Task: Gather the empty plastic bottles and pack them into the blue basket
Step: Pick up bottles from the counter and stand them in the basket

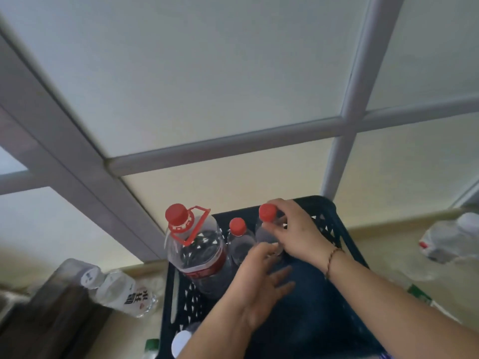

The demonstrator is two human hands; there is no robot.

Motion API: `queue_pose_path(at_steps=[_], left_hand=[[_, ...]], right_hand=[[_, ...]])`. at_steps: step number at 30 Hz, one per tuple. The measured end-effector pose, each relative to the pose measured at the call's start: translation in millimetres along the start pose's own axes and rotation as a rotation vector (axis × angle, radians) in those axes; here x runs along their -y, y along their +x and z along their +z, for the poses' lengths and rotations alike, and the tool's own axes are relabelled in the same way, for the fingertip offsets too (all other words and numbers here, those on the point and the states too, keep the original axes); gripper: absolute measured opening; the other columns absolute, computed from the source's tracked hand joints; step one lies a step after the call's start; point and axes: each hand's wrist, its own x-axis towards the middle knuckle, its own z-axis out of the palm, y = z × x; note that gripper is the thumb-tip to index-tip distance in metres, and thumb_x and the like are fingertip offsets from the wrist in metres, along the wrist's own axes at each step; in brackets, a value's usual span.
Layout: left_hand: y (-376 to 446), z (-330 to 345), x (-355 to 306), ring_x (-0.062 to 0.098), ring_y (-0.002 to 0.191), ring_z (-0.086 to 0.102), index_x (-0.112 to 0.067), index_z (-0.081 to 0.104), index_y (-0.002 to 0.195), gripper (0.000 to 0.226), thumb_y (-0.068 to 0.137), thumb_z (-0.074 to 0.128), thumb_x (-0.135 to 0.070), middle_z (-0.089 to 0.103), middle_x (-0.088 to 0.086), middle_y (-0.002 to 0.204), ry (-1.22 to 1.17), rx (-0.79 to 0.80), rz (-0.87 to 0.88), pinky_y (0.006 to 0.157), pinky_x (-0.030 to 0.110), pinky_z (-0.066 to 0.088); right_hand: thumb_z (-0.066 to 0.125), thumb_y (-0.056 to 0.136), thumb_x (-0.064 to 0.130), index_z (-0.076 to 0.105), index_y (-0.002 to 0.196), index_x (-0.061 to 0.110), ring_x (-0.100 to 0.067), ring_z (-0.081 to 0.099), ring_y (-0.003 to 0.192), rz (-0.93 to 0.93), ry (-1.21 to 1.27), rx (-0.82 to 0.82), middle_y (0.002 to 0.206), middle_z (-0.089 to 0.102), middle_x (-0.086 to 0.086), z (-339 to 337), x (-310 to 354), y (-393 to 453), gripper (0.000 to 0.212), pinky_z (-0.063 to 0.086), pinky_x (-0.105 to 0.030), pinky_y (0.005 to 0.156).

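The right hand (293,229) has its grip closed around a small red-capped bottle (268,225) standing inside the blue basket (337,239), while the released left hand (261,286) steadies its base, probably to keep it upright.

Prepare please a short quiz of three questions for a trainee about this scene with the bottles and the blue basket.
1. True or false: the large bottle with the red handle stands upright in the blue basket.
2. Which hand grips the neck of a red-capped bottle? A) left hand B) right hand C) neither
3. Fill in: a clear bottle with a white cap lies on its side outside the basket, on the person's ____ side.

Key
1. True.
2. B: the right hand grips it just under the cap, while the left hand is open with spread fingers, lower in the basket.
3. Left.
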Motion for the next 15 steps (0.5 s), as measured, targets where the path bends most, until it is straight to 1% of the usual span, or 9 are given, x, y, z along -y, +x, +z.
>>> queue_pose_path(at_steps=[2,3,6,8,9,10,12,14,15], left_hand=[[6.2,-2.9,-2.6,0.028,0.107,0.054,-0.012,0.060,0.098,0.016,0.090,0.048,-0.017,0.057,0.012,0.112,-0.112,0.031,-0.025,0.092,0.043,0.043],[8.7,-4.0,-3.3,0.028,0.106,0.053,-0.011,0.059,0.097,0.018,0.088,0.045,-0.016,0.056,0.012,0.109,-0.150,0.040,-0.030,0.094,0.043,0.041],[12.4,-4.5,-1.4,0.029,0.107,0.053,-0.011,0.057,0.102,0.028,0.077,0.047,-0.016,0.054,0.013,0.109,-0.212,0.068,-0.054,0.094,0.042,0.039],[13.3,-4.4,2.4,0.030,0.110,0.055,-0.011,0.058,0.102,0.032,0.072,0.050,-0.018,0.058,0.011,0.108,-0.209,0.071,-0.059,0.097,0.043,0.039],[13.2,-4.8,3.9,0.029,0.113,0.056,-0.009,0.060,0.104,0.035,0.071,0.051,-0.019,0.062,0.010,0.109,-0.199,0.062,-0.059,0.101,0.044,0.039],[12.1,-4.8,4.6,0.029,0.118,0.057,-0.008,0.062,0.110,0.042,0.072,0.052,-0.020,0.065,0.011,0.115,-0.192,0.048,-0.058,0.107,0.046,0.037],[8.2,-4.1,4.1,0.034,0.126,0.056,-0.007,0.061,0.126,0.056,0.073,0.055,-0.023,0.064,0.017,0.130,-0.187,0.029,-0.062,0.114,0.049,0.034],[2.5,-2.3,5.1,0.035,0.130,0.054,-0.009,0.057,0.134,0.060,0.078,0.056,-0.027,0.059,0.019,0.139,-0.180,0.020,-0.039,0.115,0.051,0.034],[-1.3,1.0,6.0,0.035,0.130,0.054,-0.010,0.056,0.136,0.056,0.084,0.055,-0.027,0.057,0.017,0.141,-0.151,0.002,-0.007,0.115,0.051,0.034]], right_hand=[[0.064,0.092,0.017,0.057,0.110,0.029,-0.013,0.056,0.102,0.037,0.030,0.016,0.114,0.055,0.002,5.5,-4.8,-0.8,0.023,0.043,-0.028,0.092],[0.063,0.092,0.015,0.057,0.111,0.028,-0.013,0.056,0.103,0.052,0.038,0.026,0.114,0.054,0.001,7.2,-7.1,-0.9,0.024,0.043,-0.030,0.094],[0.063,0.092,0.015,0.054,0.114,0.027,-0.014,0.055,0.103,0.076,0.026,0.050,0.114,0.052,0.001,8.4,-12.7,-1.6,0.027,0.041,-0.029,0.093],[0.064,0.091,0.016,0.053,0.117,0.027,-0.014,0.054,0.105,0.071,0.002,0.062,0.115,0.051,0.001,8.2,-14.5,-1.4,0.030,0.040,-0.028,0.093],[0.065,0.090,0.017,0.052,0.118,0.027,-0.015,0.054,0.106,0.068,-0.013,0.074,0.116,0.051,0.001,8.5,-15.2,-1.2,0.032,0.040,-0.028,0.094],[0.066,0.089,0.019,0.051,0.120,0.028,-0.015,0.055,0.107,0.065,-0.023,0.086,0.117,0.052,0.002,8.0,-15.4,-2.2,0.036,0.041,-0.030,0.095],[0.068,0.087,0.024,0.049,0.127,0.029,-0.017,0.055,0.113,0.067,-0.014,0.107,0.122,0.055,0.003,4.5,-15.9,-7.0,0.045,0.043,-0.032,0.099],[0.069,0.086,0.026,0.045,0.137,0.028,-0.017,0.052,0.125,0.062,-0.010,0.094,0.135,0.055,0.002,-4.2,-15.0,-14.9,0.056,0.037,-0.027,0.102],[0.068,0.087,0.027,0.042,0.142,0.026,-0.016,0.049,0.129,0.056,-0.018,0.065,0.141,0.053,0.003,-10.1,-14.1,-19.9,0.060,0.033,-0.024,0.102]])
